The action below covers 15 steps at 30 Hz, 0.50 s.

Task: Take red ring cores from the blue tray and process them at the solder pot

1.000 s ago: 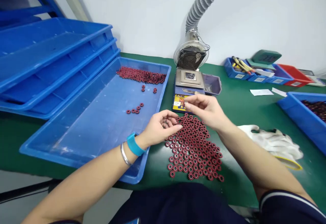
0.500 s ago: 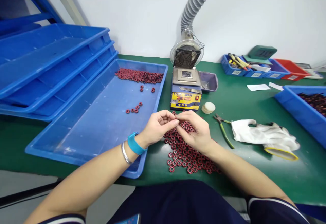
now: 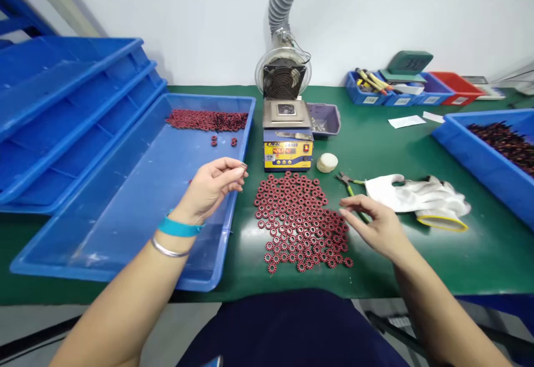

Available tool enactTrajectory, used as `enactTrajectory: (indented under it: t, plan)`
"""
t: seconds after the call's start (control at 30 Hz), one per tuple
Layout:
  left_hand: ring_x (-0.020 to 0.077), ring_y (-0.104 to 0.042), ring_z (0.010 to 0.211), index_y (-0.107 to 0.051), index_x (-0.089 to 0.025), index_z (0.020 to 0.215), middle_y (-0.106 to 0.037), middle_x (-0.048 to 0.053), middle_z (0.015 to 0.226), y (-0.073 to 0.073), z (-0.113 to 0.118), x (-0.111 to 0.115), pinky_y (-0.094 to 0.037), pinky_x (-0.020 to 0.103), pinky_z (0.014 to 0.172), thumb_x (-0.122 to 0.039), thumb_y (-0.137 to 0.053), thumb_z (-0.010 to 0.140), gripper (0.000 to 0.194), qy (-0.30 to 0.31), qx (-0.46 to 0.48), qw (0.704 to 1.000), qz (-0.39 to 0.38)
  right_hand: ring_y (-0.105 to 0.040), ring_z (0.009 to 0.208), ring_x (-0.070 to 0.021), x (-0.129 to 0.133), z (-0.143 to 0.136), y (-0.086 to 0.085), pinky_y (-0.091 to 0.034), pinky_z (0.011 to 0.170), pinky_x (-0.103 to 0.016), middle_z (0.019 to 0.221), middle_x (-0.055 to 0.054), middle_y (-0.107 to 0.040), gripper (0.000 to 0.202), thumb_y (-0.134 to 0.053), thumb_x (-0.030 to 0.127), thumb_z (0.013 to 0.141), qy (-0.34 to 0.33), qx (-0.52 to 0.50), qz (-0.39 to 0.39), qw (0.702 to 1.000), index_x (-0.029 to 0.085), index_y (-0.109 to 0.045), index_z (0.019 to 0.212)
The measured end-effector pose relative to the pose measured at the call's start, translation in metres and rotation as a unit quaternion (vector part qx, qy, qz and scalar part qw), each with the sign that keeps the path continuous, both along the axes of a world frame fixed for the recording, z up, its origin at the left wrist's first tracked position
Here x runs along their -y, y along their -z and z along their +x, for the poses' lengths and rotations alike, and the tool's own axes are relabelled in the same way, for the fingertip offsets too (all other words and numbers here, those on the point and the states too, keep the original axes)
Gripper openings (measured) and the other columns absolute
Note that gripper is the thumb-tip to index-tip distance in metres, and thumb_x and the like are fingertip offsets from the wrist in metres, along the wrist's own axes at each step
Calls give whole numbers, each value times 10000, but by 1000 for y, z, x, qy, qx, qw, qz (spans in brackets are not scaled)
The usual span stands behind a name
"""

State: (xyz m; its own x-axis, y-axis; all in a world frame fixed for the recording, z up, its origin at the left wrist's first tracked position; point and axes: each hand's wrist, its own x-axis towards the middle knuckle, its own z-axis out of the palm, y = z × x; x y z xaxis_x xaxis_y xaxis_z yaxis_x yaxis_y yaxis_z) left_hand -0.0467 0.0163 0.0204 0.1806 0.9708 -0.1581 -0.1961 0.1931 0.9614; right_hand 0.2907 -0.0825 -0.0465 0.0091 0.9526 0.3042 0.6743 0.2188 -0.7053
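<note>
My left hand [image 3: 212,186] is raised over the right wall of the long blue tray [image 3: 137,189], thumb and forefinger pinched together. Something tiny and dark shows at the fingertips, too small to name. Over the right edge of a spread of small red toothed rings [image 3: 292,217], my right hand [image 3: 375,222] hovers with thumb and forefinger apart and nothing seen between them. Green-handled cutters [image 3: 349,189] lie just beyond it, partly covered by its fingers. More red rings [image 3: 200,120] are packed along the far end of the tray, with a few stacked loose in front.
Behind the rings stands a heated solder pot [image 3: 287,139] with a fan and duct [image 3: 283,0] above. A round white pad [image 3: 327,162], white gloves [image 3: 417,197] and a blue bin of dark parts [image 3: 500,139] are to the right. Stacked blue trays [image 3: 83,117] rise at left.
My hands have parted from fingertip contact above the rings. The left moved left toward the tray, and the right moved right with its fingers opened. The camera view has shifted.
</note>
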Motion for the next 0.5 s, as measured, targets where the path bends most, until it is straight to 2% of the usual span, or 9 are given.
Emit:
enactTrajectory:
  t: [0.13, 0.23, 0.3, 0.37, 0.4, 0.43, 0.5]
  plan:
    - [81, -581, 525, -684, -128, 722, -670, 9, 633, 2, 6, 6, -486, 189, 508, -263, -861, 512, 306, 40, -1, 999, -18, -689, 714, -218, 10, 23, 23, -577, 673, -359, 823, -86, -705, 212, -552, 345, 837, 12, 108, -42, 993, 184, -664, 918]
    - [81, -571, 529, -678, -128, 729, -669, 13, 652, 4, 7, 4, -477, 195, 504, -283, -852, 513, 318, 47, -8, 999, -26, -699, 800, -225, 14, 35, 35, -581, 725, -361, 920, -103, -698, 230, -527, 332, 851, -29, 127, -64, 989, 184, -665, 960]
    - [94, -578, 552, -665, -130, 748, -664, 13, 667, 3, 2, -2, -482, 212, 520, -290, -829, 532, 315, 21, -42, 999, -14, -695, 862, -230, 16, 38, 38, -576, 769, -364, 973, -111, -689, 243, -528, 337, 861, -47, 130, -64, 988, 187, -663, 997]
    - [108, -588, 589, -654, -133, 759, -661, 4, 680, -1, -12, -9, -488, 227, 558, -261, -786, 578, 258, -64, -141, 988, 24, -688, 887, -235, 17, 38, 37, -567, 797, -381, 992, -115, -683, 249, -537, 342, 864, -59, 138, -68, 986, 191, -660, 1020]
    - [111, -589, 612, -655, -133, 760, -657, -5, 681, -2, -24, -13, -490, 234, 594, -227, -764, 601, 215, -120, -217, 968, 48, -682, 903, -240, 17, 37, 35, -558, 819, -401, 1004, -118, -682, 249, -540, 338, 863, -64, 146, -71, 985, 195, -659, 1028]
    - [106, -577, 617, -657, -134, 749, -645, -20, 663, -3, -39, -18, -485, 235, 629, -183, -745, 615, 167, -186, -304, 932, 69, -675, 925, -247, 18, 36, 32, -543, 851, -430, 1019, -120, -679, 244, -539, 326, 863, -68, 157, -74, 983, 200, -658, 1035]
    - [95, -542, 613, -674, -139, 735, -597, -57, 599, -1, -71, -31, -469, 244, 709, -104, -750, 602, 157, -257, -484, 834, 64, -654, 980, -261, 19, 33, 26, -491, 925, -502, 1050, -121, -674, 232, -536, 290, 862, -75, 181, -83, 977, 209, -654, 1044]
